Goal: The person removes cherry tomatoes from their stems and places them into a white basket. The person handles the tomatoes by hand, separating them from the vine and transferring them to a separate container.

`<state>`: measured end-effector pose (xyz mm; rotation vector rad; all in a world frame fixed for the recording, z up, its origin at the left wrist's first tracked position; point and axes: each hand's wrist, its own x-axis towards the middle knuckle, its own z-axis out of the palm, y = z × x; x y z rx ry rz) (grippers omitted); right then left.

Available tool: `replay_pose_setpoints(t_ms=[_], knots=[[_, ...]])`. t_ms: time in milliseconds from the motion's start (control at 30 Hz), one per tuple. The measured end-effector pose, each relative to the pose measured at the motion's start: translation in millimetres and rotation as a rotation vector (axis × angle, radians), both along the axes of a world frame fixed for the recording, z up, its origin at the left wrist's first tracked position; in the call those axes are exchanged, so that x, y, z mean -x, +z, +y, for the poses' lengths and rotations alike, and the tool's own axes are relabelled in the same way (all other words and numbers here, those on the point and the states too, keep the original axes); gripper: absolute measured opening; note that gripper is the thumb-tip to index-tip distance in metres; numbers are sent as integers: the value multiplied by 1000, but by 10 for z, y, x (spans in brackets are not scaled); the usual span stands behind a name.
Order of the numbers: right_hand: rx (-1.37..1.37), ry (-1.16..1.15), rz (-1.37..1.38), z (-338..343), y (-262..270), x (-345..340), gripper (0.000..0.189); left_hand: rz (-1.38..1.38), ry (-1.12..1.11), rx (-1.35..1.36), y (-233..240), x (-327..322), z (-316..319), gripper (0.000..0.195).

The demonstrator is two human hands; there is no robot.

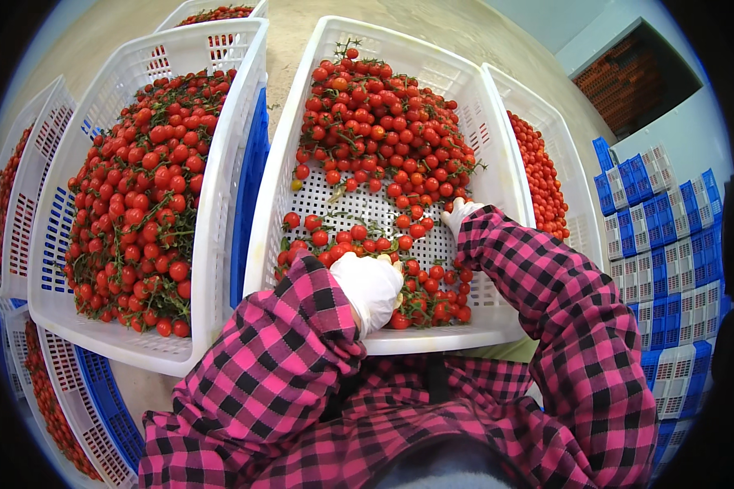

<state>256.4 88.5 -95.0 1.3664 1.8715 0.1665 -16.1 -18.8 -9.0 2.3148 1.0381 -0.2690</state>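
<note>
A white perforated plastic crate (465, 338) stands before me with cherry tomatoes (397, 122) heaped at its far end. A smaller cluster of cherry tomatoes (443, 305), some on green stems, lies at the near end. Bare slotted floor shows between the two groups. My left hand (370, 290), in a white glove, is down among the near tomatoes, and its fingertips are mostly hidden. Also gloved, my right hand (460, 214) reaches to the right edge of the far heap. Its fingertips are beside the tomatoes there; whether they grip one is unclear.
To the left stands another white crate (220, 177) heaped with stemmed cherry tomatoes. A third crate (578, 165) with loose tomatoes adjoins on the right. Stacked blue and white crates (667, 250) line the right wall. More filled crates (49, 131) are at far left.
</note>
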Motion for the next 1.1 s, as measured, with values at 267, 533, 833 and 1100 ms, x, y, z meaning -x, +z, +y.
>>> replay_pose_setpoints(t_ms=[267, 533, 833, 1100], knots=[[-19, 40, 37, 13, -77, 23, 26, 1, -6, 10, -50, 1, -3, 46], [48, -4, 98, -14, -47, 97, 25, -112, 44, -54, -69, 35, -45, 44], [201, -6, 250, -175, -237, 237, 24, -72, 41, -36, -42, 22, -32, 43], [295, -832, 1295, -311, 436, 183, 18, -125, 184, -37, -9, 16, -18, 40]])
